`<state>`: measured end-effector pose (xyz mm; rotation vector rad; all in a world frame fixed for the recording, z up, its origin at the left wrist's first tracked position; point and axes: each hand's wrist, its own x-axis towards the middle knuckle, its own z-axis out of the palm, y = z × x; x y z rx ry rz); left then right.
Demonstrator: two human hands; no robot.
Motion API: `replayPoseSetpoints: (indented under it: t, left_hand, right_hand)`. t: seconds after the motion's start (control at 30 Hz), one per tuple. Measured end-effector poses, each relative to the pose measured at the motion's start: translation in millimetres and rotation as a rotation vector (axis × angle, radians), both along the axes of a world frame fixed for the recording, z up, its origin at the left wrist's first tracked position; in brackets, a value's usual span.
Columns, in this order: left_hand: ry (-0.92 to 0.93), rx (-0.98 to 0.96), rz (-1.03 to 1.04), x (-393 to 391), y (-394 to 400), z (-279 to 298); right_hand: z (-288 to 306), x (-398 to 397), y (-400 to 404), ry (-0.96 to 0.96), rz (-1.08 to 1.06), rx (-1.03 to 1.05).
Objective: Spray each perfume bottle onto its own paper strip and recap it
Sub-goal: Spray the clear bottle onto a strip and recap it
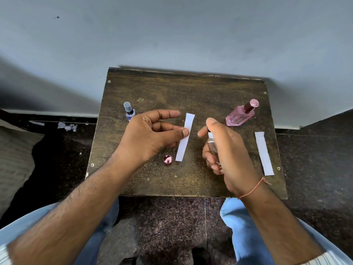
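The clear bottle (213, 148) sits at the centre of the wooden table (191, 88), wrapped in the right hand (227, 150), fingers curled round its body and the forefinger up over the spray head. It looks to be smooth glass, small and light but hard, probably slick and breakable if dropped, so a full wrap low on the body, as here, seems the safest hold. Its nozzle faces nine o'clock toward the paper strip (185, 137), which the left hand (150, 134) pinches at its edge between thumb and a finger, the forefinger reaching out above. The strip is thin and limp; I judge it will flutter under the spray unless pinched near the middle. A round pink cap (167, 159) lies at seven o'clock from the strip, on the table and apart from it; it looks like this bottle's own, waiting for recapping. At two o'clock stands a pink bottle (241, 115), capped. At ten o'clock, a blue bottle (129, 111) with a clear cap, partly behind the left hand. A second strip (264, 153) lies flat at three o'clock, near the table's edge.
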<state>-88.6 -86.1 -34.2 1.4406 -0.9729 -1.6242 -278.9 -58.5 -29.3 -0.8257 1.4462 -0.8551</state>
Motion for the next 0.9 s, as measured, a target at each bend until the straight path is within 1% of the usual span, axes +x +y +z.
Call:
replayPoseSetpoints:
  t: [0.1,0.3,0.5,0.67,0.77,0.9]
  left_hand:
    - [0.007,0.001,-0.011,-1.0,0.6,0.6]
    - [0.025,0.001,-0.056,-2.8,1.9,0.2]
    - [0.040,-0.002,-0.065,-2.2,2.6,1.2]
    - [0.046,-0.007,-0.071,-1.7,2.4,1.6]
    - [0.038,-0.004,-0.079,-2.1,2.1,1.5]
    - [0.037,-0.008,-0.072,-2.7,3.0,2.5]
  right_hand:
    - [2.7,3.9,2.2,0.000,-0.008,-0.102]
    - [4.9,5.5,2.9,0.060,0.000,-0.170]
    - [6.6,8.0,3.0,0.020,-0.007,-0.119]
    - [6.3,7.6,0.8,0.067,-0.066,-0.158]
    - [6.9,5.5,0.3,0.082,-0.067,-0.197]
    - [4.9,4.3,0.2,0.110,-0.093,-0.193]
